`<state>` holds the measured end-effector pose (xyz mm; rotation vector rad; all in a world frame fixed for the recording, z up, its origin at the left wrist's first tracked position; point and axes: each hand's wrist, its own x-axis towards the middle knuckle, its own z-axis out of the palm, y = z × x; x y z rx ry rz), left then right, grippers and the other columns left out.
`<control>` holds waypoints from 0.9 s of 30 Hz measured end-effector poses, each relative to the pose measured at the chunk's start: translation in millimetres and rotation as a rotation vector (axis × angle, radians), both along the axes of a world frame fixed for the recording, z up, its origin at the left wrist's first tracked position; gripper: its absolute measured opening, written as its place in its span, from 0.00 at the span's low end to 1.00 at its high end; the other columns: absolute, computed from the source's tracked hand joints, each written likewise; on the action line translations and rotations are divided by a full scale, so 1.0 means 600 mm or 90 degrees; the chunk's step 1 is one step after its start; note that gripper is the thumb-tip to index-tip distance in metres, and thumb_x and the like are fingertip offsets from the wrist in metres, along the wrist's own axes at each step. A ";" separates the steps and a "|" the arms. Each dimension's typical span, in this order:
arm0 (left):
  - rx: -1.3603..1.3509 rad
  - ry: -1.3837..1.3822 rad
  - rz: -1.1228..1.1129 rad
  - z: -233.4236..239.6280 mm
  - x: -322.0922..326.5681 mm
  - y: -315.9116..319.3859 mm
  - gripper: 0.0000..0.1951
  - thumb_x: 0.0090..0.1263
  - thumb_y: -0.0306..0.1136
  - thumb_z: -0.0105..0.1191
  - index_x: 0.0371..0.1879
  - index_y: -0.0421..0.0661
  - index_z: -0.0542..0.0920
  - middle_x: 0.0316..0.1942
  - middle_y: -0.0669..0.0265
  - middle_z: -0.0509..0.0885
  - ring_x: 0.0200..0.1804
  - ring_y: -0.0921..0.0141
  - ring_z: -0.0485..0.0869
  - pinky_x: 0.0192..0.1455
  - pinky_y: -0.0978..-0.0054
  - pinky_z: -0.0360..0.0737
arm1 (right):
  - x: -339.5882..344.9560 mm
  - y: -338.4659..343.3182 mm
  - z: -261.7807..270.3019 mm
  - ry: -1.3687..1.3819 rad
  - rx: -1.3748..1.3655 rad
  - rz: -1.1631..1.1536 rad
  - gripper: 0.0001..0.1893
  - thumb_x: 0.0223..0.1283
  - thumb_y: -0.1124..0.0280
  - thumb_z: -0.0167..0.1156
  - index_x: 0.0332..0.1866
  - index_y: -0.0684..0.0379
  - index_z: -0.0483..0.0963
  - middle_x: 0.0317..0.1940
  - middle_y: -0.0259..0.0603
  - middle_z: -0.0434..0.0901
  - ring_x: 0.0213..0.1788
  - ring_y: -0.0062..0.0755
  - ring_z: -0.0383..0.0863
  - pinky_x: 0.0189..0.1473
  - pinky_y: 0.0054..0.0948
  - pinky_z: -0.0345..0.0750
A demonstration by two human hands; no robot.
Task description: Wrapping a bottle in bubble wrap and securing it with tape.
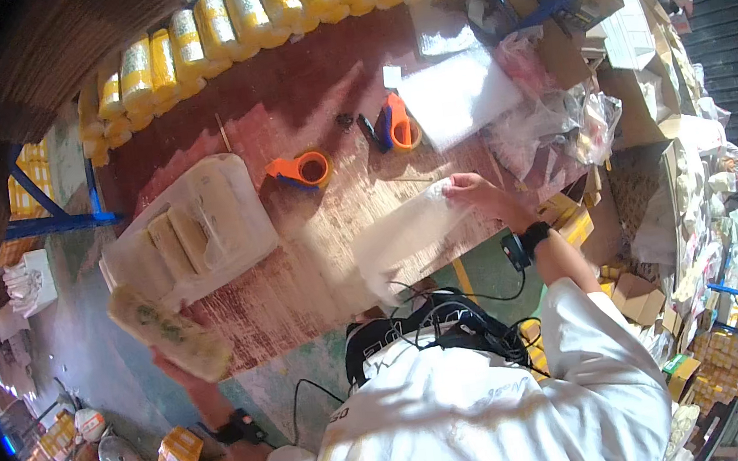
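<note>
My left hand [178, 368] grips a long, pale beige pack [163, 330] with a green marking on its face, held tilted past the table's left front corner. Just beyond it, a translucent white plastic bin [242, 236] on the table holds several similar beige packs [178, 240]. My right hand [471, 191] pinches one upper corner of a thin, translucent whitish bag or sleeve [400, 230]. The sleeve hangs over the table's front part, slightly blurred. Part of my left hand is hidden behind the pack.
Two orange tape dispensers [310, 170] [400, 126] and a black marker [371, 132] lie on the worn red wooden table [324, 91]. Bubble-wrap sheets [456, 95] and crumpled clear plastic bags [557, 128] cover its right side. Yellow-taped bundles [246, 14] line the back. Cables hang at my waist.
</note>
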<state>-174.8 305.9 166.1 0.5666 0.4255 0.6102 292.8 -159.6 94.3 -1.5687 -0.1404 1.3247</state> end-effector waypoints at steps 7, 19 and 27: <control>-0.106 0.335 0.004 -0.148 0.002 -0.257 0.29 0.68 0.46 0.56 0.64 0.42 0.70 0.55 0.58 0.80 0.55 0.58 0.81 0.58 0.58 0.79 | 0.043 -0.093 -0.099 -0.173 0.018 -0.035 0.12 0.67 0.59 0.63 0.39 0.58 0.76 0.26 0.26 0.75 0.27 0.17 0.72 0.31 0.22 0.70; -0.199 0.485 -0.068 -0.130 0.113 -0.494 0.25 0.71 0.46 0.54 0.61 0.41 0.73 0.51 0.58 0.84 0.50 0.62 0.84 0.55 0.61 0.82 | -0.175 0.035 -0.186 -0.536 -0.140 0.446 0.26 0.54 0.55 0.65 0.50 0.62 0.68 0.46 0.54 0.71 0.49 0.52 0.74 0.48 0.45 0.76; -0.344 0.374 -0.068 -0.106 0.096 -0.498 0.27 0.74 0.52 0.51 0.61 0.42 0.73 0.52 0.54 0.83 0.50 0.58 0.85 0.53 0.56 0.83 | -0.210 0.012 -0.238 -0.736 -0.222 0.532 0.25 0.54 0.60 0.64 0.53 0.63 0.69 0.54 0.51 0.71 0.56 0.52 0.71 0.51 0.45 0.75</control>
